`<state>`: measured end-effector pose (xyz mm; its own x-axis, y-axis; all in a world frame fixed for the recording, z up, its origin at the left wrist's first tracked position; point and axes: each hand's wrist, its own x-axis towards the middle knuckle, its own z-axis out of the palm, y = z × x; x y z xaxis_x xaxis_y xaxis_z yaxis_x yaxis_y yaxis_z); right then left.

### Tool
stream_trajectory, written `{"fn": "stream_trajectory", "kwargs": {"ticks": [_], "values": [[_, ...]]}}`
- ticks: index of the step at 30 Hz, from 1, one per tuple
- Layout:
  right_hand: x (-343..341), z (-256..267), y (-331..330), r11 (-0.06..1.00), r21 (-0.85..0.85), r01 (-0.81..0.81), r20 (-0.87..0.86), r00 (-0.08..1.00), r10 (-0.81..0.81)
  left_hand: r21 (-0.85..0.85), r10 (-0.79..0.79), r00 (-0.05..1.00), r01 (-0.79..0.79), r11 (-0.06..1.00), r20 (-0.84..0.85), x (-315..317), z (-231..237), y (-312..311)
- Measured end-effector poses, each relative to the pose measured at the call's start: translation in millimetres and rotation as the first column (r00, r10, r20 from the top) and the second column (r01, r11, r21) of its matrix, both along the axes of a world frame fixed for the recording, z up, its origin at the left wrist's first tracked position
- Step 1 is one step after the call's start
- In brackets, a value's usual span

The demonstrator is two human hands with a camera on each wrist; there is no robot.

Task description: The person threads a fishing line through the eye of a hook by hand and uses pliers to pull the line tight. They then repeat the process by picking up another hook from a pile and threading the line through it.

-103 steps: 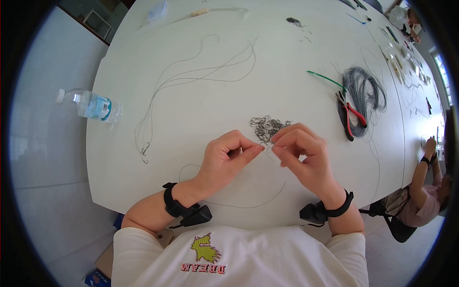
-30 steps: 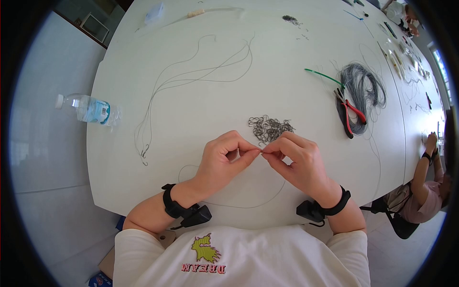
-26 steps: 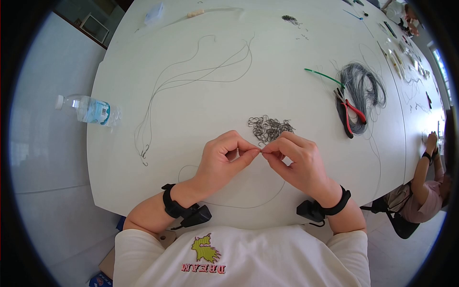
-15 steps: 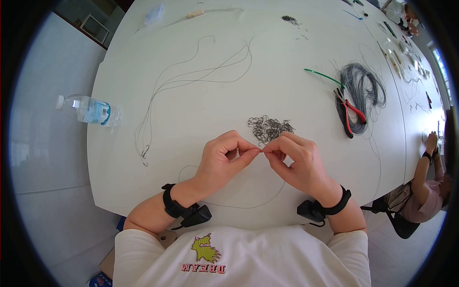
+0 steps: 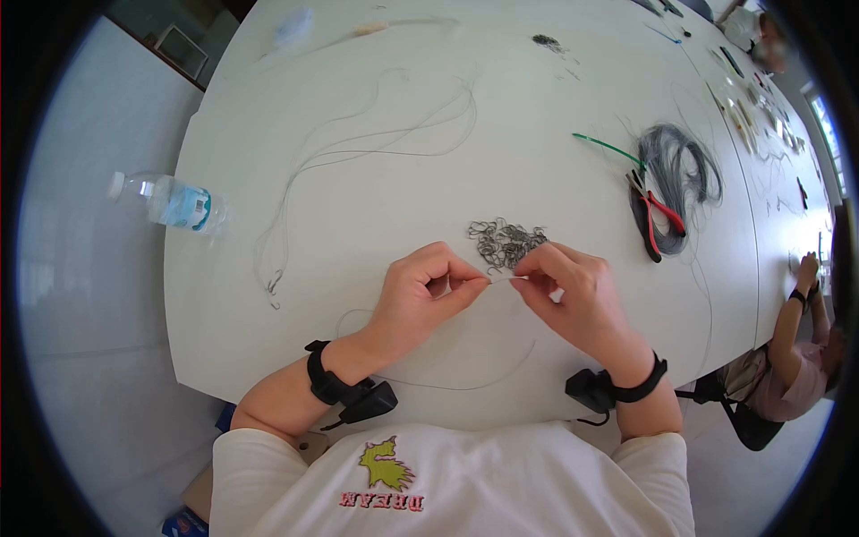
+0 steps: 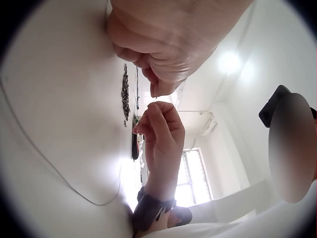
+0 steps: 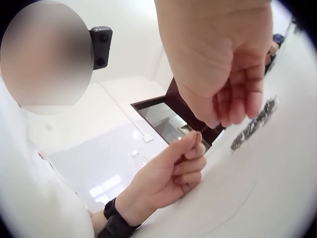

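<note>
In the head view my left hand (image 5: 422, 291) pinches a thin fishing line between thumb and forefinger. My right hand (image 5: 580, 294) faces it a short gap to the right, fingertips on the same line. A short pale stretch of the fishing line (image 5: 501, 280) spans that gap. Whether a hook sits inside the left fingertips I cannot tell. Just beyond the hands lies a tangled pile of dark fishhooks (image 5: 503, 242), partly behind the right fingers. A longer loop of line (image 5: 465, 387) curves over the table below both hands.
Tied lines (image 5: 309, 161) with hooks at their near end lie to the left, past them a plastic bottle (image 5: 183, 204). On the right, red-handled pliers (image 5: 662, 219) rest against a grey line bundle (image 5: 680, 161). Smaller hooks (image 5: 547, 42) are scattered at the back.
Half a second ago the fingertips of both hands met. My right hand has since drawn away to the right, and a short piece of line now shows between the hands. The left hand barely moved.
</note>
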<state>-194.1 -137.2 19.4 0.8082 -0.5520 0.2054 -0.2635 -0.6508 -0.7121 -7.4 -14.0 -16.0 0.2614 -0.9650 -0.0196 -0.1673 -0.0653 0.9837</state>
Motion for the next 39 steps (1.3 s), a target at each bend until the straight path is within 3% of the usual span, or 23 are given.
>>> {"fn": "stream_trajectory", "kwargs": {"ticks": [1, 2, 4, 10, 14, 16, 20, 23, 24, 25, 27, 30, 34, 36, 39], "values": [[-3, 8, -3, 1.000, -0.006, 0.011, -0.118, 0.993, -0.012, -0.013, -0.001, 1.000, 0.000, 1.000, -0.031, 0, -4, -1], [-8, 15, -4, 1.000, -0.008, -0.002, -0.114, 0.993, 0.001, -0.026, 0.000, 0.998, -0.001, 1.000, -0.062, 1, -6, -1], [-20, 27, 0, 0.992, -0.009, -0.126, -0.431, 0.896, 0.110, -0.031, 0.009, 0.999, -0.010, 0.999, -0.044, 1, -3, -1], [-32, 34, 19, 0.952, 0.032, -0.303, -0.473, 0.835, 0.281, -0.068, 0.002, 1.000, -0.004, 0.998, -0.028, 2, -2, -1], [-39, 24, 16, 0.944, -0.020, -0.329, -0.448, 0.847, 0.286, -0.078, -0.009, 0.999, 0.005, 0.997, -0.047, 4, -4, -1], [-35, 25, 8, 0.978, 0.067, -0.196, -0.366, 0.907, 0.207, -0.071, -0.015, 0.997, 0.009, 0.997, -0.079, 4, -4, -1], [-23, 25, -6, 0.998, 0.015, -0.066, -0.208, 0.976, 0.067, -0.046, -0.084, 0.991, 0.080, 0.996, -0.101, 9, 3, -1], [-26, 37, -5, 0.986, -0.068, -0.155, -0.279, 0.951, 0.130, -0.027, -0.112, 0.993, 0.111, 0.993, -0.031, 7, 4, 0], [-29, 45, -1, 0.981, 0.011, -0.194, -0.342, 0.921, 0.186, -0.027, -0.139, 0.989, 0.138, 0.990, -0.046, 8, 4, -1], [-34, 44, 4, 0.985, 0.021, -0.172, -0.356, 0.919, 0.168, -0.016, -0.129, 0.990, 0.128, 0.992, -0.054, 8, 4, 0], [-42, 35, 12, 0.941, -0.072, -0.330, -0.423, 0.865, 0.271, 0.002, -0.123, 0.990, 0.123, 0.992, -0.069, 8, 5, 0], [-45, 19, 18, 0.914, -0.103, -0.393, -0.444, 0.840, 0.311, 0.007, -0.132, 0.990, 0.132, 0.991, -0.047, 10, 4, 0], [-34, 27, 4, 0.939, -0.161, -0.305, -0.397, 0.891, 0.222, -0.027, -0.195, 0.976, 0.194, 0.981, -0.094, 9, 5, 1], [-26, 36, -4, 0.956, -0.181, -0.230, -0.281, 0.944, 0.174, -0.028, -0.233, 0.964, 0.231, 0.972, -0.127, 5, 11, 2], [-23, 47, -4, 0.940, -0.157, -0.303, -0.334, 0.912, 0.238, 0.020, -0.327, 0.941, 0.330, 0.944, -0.092, 3, 16, 4]]}}
